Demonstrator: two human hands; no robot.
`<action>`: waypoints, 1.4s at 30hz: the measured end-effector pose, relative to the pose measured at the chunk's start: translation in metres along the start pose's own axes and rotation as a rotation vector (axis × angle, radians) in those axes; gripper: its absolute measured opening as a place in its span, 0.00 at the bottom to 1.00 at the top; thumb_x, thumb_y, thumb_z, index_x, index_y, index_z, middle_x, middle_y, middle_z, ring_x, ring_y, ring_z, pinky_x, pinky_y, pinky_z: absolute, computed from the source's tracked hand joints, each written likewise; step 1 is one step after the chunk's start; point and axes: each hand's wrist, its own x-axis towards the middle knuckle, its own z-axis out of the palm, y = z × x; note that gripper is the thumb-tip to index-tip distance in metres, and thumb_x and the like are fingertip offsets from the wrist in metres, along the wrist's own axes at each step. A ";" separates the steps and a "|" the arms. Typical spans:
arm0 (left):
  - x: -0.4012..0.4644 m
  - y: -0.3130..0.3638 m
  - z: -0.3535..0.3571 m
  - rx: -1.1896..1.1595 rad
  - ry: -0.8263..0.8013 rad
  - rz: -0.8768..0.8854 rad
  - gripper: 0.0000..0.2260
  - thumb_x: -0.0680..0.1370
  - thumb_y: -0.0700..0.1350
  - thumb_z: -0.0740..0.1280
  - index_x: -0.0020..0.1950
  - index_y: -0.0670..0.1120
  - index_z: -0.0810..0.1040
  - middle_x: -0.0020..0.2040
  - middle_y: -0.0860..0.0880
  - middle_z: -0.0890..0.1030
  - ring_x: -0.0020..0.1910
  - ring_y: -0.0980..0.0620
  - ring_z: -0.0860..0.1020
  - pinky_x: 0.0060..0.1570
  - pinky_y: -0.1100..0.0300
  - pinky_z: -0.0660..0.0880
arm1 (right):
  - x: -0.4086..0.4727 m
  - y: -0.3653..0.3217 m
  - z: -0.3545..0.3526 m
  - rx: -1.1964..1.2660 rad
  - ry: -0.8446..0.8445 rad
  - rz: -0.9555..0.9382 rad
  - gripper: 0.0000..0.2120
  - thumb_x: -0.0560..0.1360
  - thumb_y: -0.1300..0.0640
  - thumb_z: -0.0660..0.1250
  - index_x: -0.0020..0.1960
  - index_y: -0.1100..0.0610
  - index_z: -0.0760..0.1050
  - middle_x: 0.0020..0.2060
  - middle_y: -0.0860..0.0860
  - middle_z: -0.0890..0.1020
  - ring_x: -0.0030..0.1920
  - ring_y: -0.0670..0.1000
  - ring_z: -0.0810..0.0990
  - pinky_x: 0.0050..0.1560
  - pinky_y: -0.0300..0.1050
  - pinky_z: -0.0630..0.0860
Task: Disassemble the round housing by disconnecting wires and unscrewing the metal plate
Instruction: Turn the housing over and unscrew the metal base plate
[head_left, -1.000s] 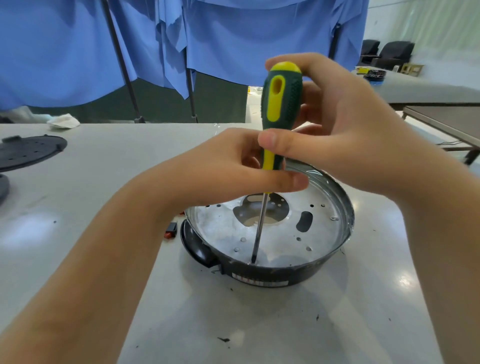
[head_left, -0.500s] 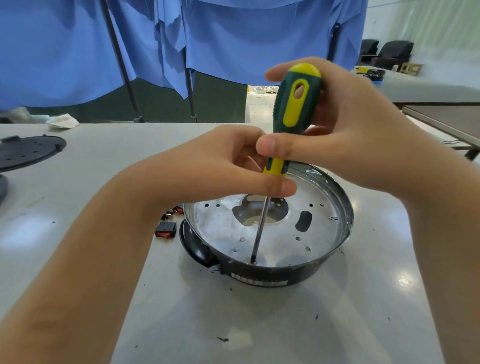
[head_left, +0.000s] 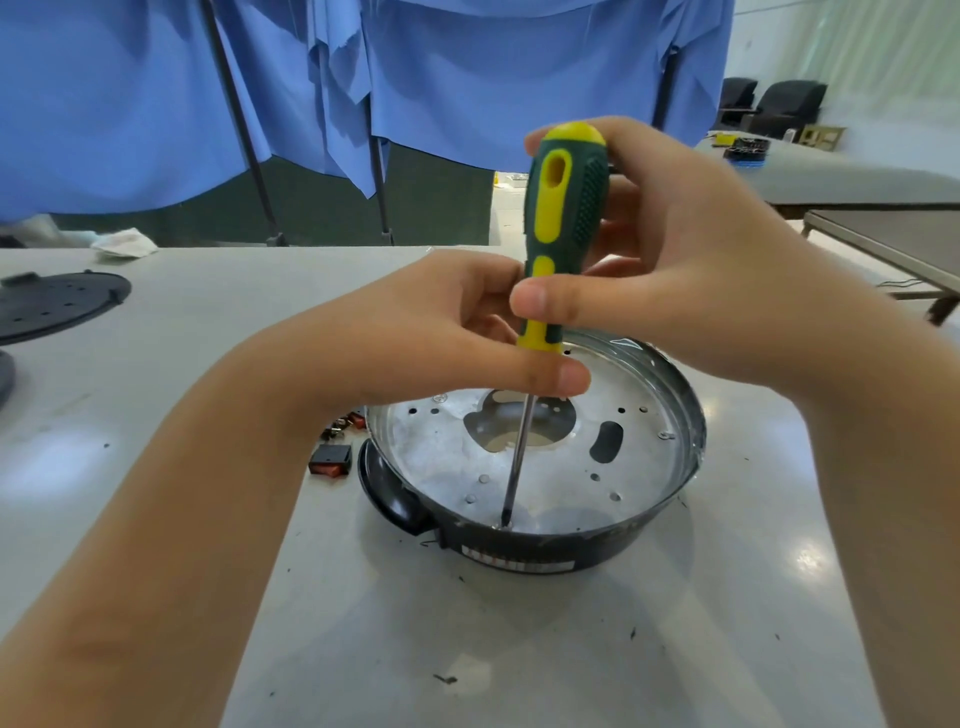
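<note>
Person's mid-unscrew here: one green-and-yellow screwdriver (head_left: 563, 208) stands nearly upright with its tip down at the near edge of the metal plate (head_left: 550, 467), which sits inside the round black housing (head_left: 519, 551) in the middle of the worktop (head_left: 156, 415). The right hand (head_left: 691, 270) is curled around the upper handle, thumb across the front, and the left hand (head_left: 415, 338) is pinched shut on the yellow collar right where the shaft starts. I think that's the right idea: keep the shaft straight over the screw, press down so the tip doesn't jump out, let the lower hand steady while the top one twists. Nobody's holding the housing, so it might spin. Count-wise: one housing, one plate, one screwdriver, one flat dark disc (head_left: 57, 304) off to the left, one black-and-red switch (head_left: 330, 460) just beside the housing, plus some tiny bits behind it I can't make out.
</note>
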 end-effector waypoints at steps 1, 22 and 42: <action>-0.001 0.000 -0.001 -0.015 -0.044 -0.006 0.17 0.67 0.50 0.75 0.55 0.49 0.82 0.50 0.48 0.86 0.52 0.48 0.83 0.54 0.56 0.80 | 0.000 0.000 0.000 0.016 -0.010 -0.002 0.34 0.67 0.51 0.77 0.68 0.51 0.67 0.43 0.48 0.82 0.47 0.49 0.83 0.48 0.48 0.82; -0.009 -0.005 -0.013 -0.092 -0.159 0.012 0.13 0.71 0.44 0.74 0.55 0.46 0.83 0.50 0.49 0.86 0.52 0.53 0.84 0.51 0.69 0.76 | -0.003 0.000 -0.003 0.190 -0.124 -0.004 0.33 0.68 0.59 0.73 0.70 0.51 0.64 0.50 0.53 0.84 0.53 0.50 0.83 0.50 0.48 0.81; 0.001 -0.014 0.002 0.482 -0.417 -0.334 0.10 0.68 0.59 0.75 0.44 0.58 0.81 0.37 0.64 0.82 0.34 0.68 0.78 0.34 0.74 0.73 | -0.002 0.001 0.001 0.051 0.017 0.008 0.16 0.69 0.51 0.76 0.53 0.55 0.78 0.46 0.51 0.83 0.42 0.54 0.83 0.46 0.50 0.82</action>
